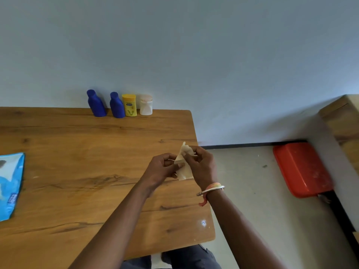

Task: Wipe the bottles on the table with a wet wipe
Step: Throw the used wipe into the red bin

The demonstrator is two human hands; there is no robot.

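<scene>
Along the far edge of the wooden table (77, 152), against the wall, stand two blue bottles (96, 103) (117, 105), a yellow bottle (129, 105) and a white bottle (146, 105), all upright in a row. Near the table's right edge my left hand (162, 169) and my right hand (202, 167) both pinch a crumpled white wet wipe (183, 164) held between them, well in front of the bottles. A bangle and a thread band circle my right wrist.
A blue wipe pack (10, 183) lies at the table's left side, cut off by the frame. To the right, off the table, a red plastic tub (301, 169) rests on the grey floor beside a wooden cabinet (343, 121).
</scene>
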